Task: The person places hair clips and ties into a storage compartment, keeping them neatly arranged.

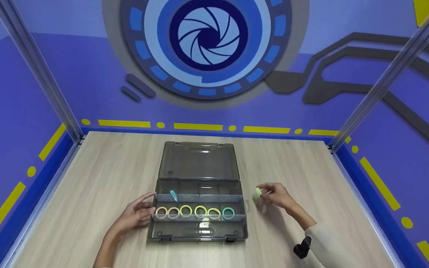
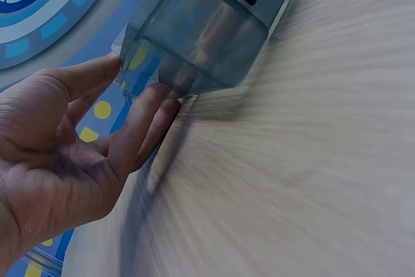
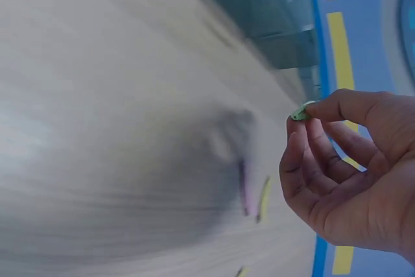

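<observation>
My right hand, raised over the table right of the case, pinches a small light green hair clip between thumb and fingertips. On the table stands a see-through grey compartment case, its lid laid back. Several ring-shaped hair ties, peach to yellow and a teal one, line its middle row. A blue hair clip leans at the divider of the back row. Against the case's left side, my left hand rests its fingertips; the left wrist view shows the fingers fairly straight at the wall.
In the right wrist view, a purple strip and a yellow strip lie on the table beyond the right hand. Metal posts stand at the table's back corners, with a blue printed wall behind.
</observation>
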Demonstrator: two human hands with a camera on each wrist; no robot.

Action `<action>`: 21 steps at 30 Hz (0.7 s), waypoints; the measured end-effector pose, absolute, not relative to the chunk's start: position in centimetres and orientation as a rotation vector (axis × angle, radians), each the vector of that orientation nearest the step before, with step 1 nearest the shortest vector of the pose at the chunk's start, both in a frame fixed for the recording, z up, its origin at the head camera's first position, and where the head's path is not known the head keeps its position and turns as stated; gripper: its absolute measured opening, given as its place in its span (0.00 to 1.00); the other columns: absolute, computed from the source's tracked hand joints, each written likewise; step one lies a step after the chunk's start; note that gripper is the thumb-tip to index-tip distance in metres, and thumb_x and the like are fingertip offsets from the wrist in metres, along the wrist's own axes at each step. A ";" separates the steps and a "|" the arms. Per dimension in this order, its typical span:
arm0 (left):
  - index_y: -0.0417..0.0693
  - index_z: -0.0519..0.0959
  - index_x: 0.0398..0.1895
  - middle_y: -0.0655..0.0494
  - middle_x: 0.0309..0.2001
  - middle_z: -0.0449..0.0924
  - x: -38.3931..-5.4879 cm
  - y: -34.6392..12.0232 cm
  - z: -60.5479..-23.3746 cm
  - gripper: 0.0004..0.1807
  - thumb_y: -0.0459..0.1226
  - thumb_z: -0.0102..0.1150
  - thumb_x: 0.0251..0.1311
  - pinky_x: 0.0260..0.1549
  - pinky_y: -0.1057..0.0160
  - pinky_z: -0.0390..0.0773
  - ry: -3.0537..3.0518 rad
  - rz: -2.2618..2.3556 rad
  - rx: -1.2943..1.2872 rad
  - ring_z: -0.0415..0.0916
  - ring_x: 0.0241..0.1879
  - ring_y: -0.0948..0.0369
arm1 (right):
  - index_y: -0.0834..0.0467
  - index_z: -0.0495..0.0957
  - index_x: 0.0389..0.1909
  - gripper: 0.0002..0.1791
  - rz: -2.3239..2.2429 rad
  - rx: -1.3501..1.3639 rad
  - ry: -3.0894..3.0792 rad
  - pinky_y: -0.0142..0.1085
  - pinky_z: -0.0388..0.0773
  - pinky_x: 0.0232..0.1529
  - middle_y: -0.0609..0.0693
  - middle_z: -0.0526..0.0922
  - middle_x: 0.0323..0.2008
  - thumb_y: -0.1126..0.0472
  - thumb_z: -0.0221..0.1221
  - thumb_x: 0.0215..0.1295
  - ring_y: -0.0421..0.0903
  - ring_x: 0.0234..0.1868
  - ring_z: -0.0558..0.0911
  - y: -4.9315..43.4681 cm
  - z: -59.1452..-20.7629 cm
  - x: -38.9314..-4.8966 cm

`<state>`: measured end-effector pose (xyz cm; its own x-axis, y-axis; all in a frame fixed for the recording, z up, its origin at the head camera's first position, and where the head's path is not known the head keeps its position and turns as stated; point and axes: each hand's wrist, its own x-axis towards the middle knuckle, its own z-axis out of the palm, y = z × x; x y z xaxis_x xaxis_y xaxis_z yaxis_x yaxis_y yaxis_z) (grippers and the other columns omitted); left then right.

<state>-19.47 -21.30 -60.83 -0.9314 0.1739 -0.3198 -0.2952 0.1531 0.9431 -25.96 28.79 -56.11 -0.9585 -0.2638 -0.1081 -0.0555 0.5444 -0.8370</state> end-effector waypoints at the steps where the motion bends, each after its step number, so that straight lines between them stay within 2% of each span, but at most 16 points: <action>1: 0.51 0.61 0.79 0.43 0.60 0.72 -19.5 -21.3 -60.8 0.36 0.42 0.62 0.71 0.45 0.59 0.84 2.084 1.834 -0.113 0.77 0.48 0.59 | 0.77 0.78 0.53 0.16 -1.394 -0.274 2.545 0.26 0.75 0.28 0.61 0.83 0.36 0.75 0.59 0.65 0.39 0.32 0.77 28.6 -56.0 -26.2; 6: 0.49 0.60 0.79 0.41 0.60 0.72 -19.5 -21.4 -60.8 0.36 0.42 0.61 0.71 0.44 0.59 0.84 2.081 1.837 -0.073 0.78 0.48 0.59 | 0.78 0.77 0.55 0.17 -1.432 -0.344 2.517 0.27 0.77 0.28 0.70 0.82 0.40 0.75 0.59 0.66 0.43 0.34 0.80 27.0 -54.7 -26.8; 12: 0.49 0.59 0.79 0.40 0.61 0.72 -19.5 -21.5 -60.8 0.37 0.43 0.62 0.71 0.43 0.59 0.83 2.077 1.837 -0.047 0.77 0.49 0.58 | 0.71 0.79 0.56 0.18 -1.453 -0.363 2.497 0.28 0.79 0.33 0.65 0.84 0.43 0.71 0.61 0.67 0.39 0.36 0.81 24.5 -53.4 -27.5; 21: 0.50 0.60 0.79 0.41 0.60 0.72 -19.5 -21.5 -60.9 0.36 0.42 0.62 0.71 0.43 0.60 0.83 2.067 1.842 -0.074 0.77 0.47 0.60 | 0.71 0.79 0.57 0.18 -1.492 -0.383 2.430 0.31 0.79 0.34 0.64 0.85 0.43 0.73 0.58 0.66 0.45 0.38 0.82 20.8 -53.0 -28.8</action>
